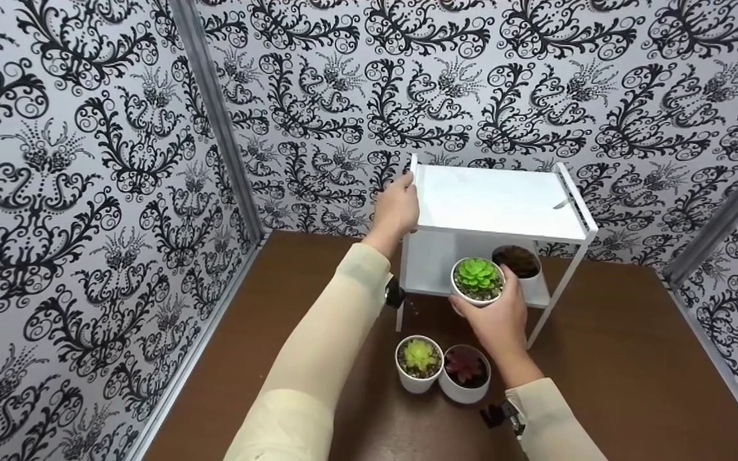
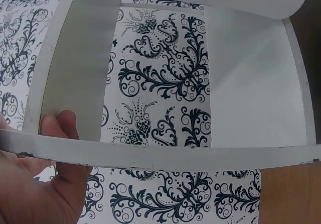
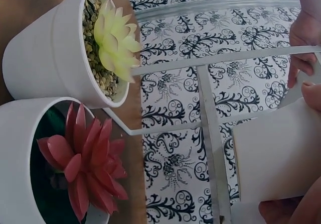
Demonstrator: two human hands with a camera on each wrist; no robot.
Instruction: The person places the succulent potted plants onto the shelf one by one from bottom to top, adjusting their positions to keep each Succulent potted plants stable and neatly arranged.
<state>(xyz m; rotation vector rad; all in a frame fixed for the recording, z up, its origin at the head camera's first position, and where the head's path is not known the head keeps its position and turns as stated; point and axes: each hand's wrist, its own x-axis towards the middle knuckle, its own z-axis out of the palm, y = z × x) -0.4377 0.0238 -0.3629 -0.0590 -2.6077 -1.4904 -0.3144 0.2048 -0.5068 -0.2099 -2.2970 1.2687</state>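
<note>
My left hand (image 1: 397,206) grips the upper left side of a small white two-tier shelf (image 1: 497,200); in the left wrist view its fingers (image 2: 65,128) curl round the frame bar. In my right hand (image 1: 500,315) is a white pot with a bright green succulent (image 1: 476,274), held upright in front of the lower tier. The right wrist view shows only the side of this pot (image 3: 281,153). Behind it, a pot with a dark brownish plant (image 1: 517,261) stands on the lower tier at the right.
On the brown table (image 1: 651,358), in front of the shelf, a pot with a yellow-green succulent (image 1: 419,356) and a pot with a red succulent (image 1: 465,367) stand side by side. Patterned wall panels (image 1: 318,96) rise behind and at both sides.
</note>
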